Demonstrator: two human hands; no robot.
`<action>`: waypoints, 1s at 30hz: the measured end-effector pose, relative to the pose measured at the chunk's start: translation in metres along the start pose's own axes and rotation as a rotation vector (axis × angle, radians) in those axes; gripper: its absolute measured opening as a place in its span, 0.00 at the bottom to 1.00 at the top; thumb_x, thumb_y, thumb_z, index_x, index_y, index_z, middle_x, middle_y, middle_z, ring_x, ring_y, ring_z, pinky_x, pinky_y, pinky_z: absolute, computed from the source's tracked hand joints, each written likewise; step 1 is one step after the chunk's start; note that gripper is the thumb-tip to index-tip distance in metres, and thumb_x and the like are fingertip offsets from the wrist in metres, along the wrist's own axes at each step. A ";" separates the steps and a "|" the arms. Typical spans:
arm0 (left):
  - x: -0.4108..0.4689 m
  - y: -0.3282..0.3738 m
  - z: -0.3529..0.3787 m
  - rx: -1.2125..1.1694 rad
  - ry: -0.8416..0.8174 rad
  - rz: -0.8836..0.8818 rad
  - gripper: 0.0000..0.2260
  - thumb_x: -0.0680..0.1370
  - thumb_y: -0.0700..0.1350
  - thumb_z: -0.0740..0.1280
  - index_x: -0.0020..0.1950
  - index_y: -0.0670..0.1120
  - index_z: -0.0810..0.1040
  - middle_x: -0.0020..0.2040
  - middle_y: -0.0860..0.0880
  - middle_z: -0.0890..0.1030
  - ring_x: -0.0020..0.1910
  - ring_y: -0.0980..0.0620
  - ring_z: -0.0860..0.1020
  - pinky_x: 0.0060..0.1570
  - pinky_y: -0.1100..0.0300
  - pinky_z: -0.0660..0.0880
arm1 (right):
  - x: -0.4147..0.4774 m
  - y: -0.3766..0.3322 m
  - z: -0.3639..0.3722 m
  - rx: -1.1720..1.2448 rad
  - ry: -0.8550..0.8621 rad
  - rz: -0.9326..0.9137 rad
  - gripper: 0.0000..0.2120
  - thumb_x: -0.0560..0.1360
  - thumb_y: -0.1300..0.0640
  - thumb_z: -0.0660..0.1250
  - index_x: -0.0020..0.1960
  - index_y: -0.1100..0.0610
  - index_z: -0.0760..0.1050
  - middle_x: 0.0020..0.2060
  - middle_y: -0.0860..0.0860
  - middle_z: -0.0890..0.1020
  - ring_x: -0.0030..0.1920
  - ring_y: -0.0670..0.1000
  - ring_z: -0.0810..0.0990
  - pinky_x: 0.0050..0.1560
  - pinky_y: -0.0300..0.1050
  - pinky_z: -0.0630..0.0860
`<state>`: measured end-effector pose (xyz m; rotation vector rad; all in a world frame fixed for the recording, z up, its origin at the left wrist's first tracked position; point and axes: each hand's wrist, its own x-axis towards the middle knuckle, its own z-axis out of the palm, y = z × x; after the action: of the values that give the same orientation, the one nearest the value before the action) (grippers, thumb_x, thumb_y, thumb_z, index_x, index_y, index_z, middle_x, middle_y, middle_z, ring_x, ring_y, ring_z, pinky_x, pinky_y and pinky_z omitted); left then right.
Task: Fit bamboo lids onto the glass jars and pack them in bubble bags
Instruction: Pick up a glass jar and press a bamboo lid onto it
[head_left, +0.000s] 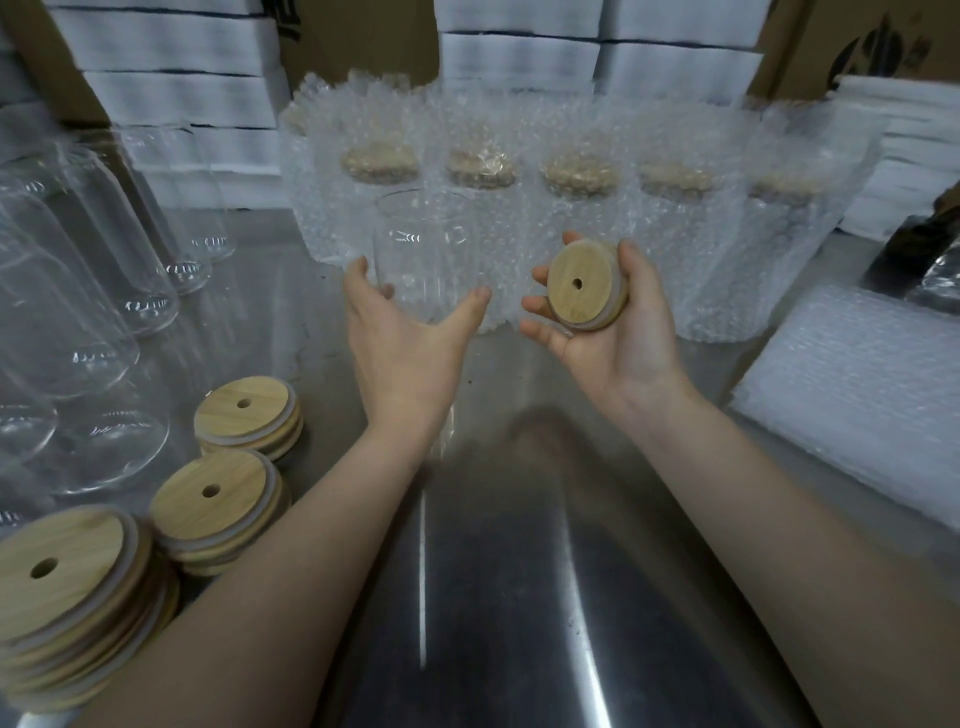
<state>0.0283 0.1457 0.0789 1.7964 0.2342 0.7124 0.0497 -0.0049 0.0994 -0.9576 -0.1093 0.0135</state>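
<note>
Near the middle of the frame a clear, open-topped glass jar (421, 244) stands upright on the brushed steel table (519, 597), just in front of a row of lidded jars already sleeved in bubble wrap (576, 208). The left hand (405, 338) is spread wide about its lower part, thumb to the left of it and fingers to the right, straight rather than clasped; whether they touch the glass I cannot tell. Right of centre the right hand (613, 322) holds a round bamboo lid with a small centre hole and a pale sealing ring (584, 286), fingers curled round its rim, its face tilted towards the camera; lid and jar are apart, so the fitting is not yet done.

The chief risk, as I judge it, is the jar itself; with no firm grasp on it, a lid pressed down off-centre could tip it or skid it on the smooth steel, and it would knock into the wrapped row behind; glass against glass may chip. The lid needs levelling over the mouth, or the ring may seat crooked. The left forearm passes close by the stacks of bamboo lids (244, 415) at lower left; a careless sweep could topple them. Bare empty jars (78, 312) crowd the left edge; flat bubble bags (857, 374) lie at the right edge, near the right hand, for packing.
</note>
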 end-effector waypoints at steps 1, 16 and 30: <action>0.000 -0.002 0.001 -0.005 -0.010 0.000 0.46 0.68 0.59 0.77 0.77 0.47 0.57 0.70 0.47 0.69 0.69 0.50 0.69 0.67 0.50 0.69 | 0.000 -0.001 0.000 -0.001 0.004 -0.010 0.21 0.83 0.44 0.51 0.60 0.54 0.77 0.50 0.59 0.79 0.41 0.54 0.81 0.41 0.49 0.80; -0.011 0.002 0.003 0.360 -0.020 0.423 0.38 0.68 0.51 0.78 0.75 0.49 0.66 0.68 0.47 0.72 0.68 0.46 0.69 0.69 0.40 0.63 | -0.008 -0.003 0.008 -0.350 0.003 -0.385 0.16 0.77 0.45 0.57 0.63 0.46 0.72 0.69 0.54 0.73 0.59 0.49 0.78 0.61 0.48 0.77; -0.016 0.003 0.006 0.436 -0.079 0.452 0.40 0.66 0.46 0.77 0.75 0.56 0.65 0.71 0.50 0.69 0.70 0.45 0.66 0.68 0.42 0.62 | -0.010 0.005 0.006 -0.669 -0.054 -0.537 0.17 0.78 0.52 0.60 0.67 0.48 0.69 0.64 0.55 0.72 0.67 0.51 0.72 0.71 0.53 0.68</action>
<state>0.0187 0.1324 0.0751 2.3259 -0.0846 0.9559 0.0397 0.0025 0.0982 -1.5687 -0.4367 -0.5203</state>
